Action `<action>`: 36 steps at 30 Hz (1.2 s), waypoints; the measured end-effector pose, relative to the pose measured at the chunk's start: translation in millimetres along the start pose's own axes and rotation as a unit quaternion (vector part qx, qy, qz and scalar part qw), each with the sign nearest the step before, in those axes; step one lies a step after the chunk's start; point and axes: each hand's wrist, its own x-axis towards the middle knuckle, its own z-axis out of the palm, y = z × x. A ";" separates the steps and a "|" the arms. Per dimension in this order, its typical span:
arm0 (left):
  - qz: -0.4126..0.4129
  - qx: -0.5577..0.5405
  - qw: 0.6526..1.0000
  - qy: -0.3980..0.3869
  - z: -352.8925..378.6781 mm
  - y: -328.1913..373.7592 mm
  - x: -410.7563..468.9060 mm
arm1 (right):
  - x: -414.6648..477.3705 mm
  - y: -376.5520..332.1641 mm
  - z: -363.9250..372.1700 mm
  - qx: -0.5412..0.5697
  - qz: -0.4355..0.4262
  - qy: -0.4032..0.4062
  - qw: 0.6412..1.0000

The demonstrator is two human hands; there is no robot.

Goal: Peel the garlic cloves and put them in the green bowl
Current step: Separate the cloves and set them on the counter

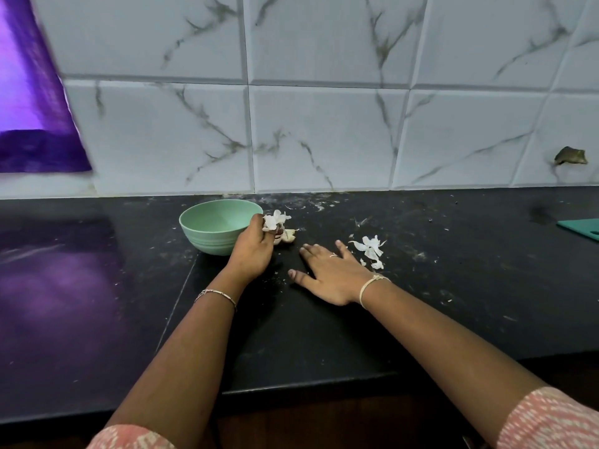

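Green bowl (207, 236) sits beside left hand (254, 251) gripping garlic (275, 222).

The wall (324, 124) closes the back of the counter (453, 303). Left of centre the bowl (214, 231) stands near the wall, with the left hand (252, 251) at its right side, gripping garlic (277, 226). The right hand (334, 277) lies flat at centre, with peels (369, 247) just to its right. A board (580, 230) juts in at the right edge. Bare counter lies left of the bowl, between peels and board, and between the forearms in the foreground.
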 end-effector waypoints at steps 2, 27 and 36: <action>0.000 0.002 1.000 -0.001 0.0 -0.8 0.3 | -7.7 9.1 -0.7 -0.023 0.029 -0.003 0.999; -0.101 -0.317 0.939 -0.085 8.2 7.9 -4.7 | 14.3 68.2 -22.3 0.224 0.139 0.313 0.913; -0.110 -0.336 0.932 -0.076 8.5 8.2 -4.1 | 37.3 14.9 -24.1 0.433 -0.065 0.147 0.887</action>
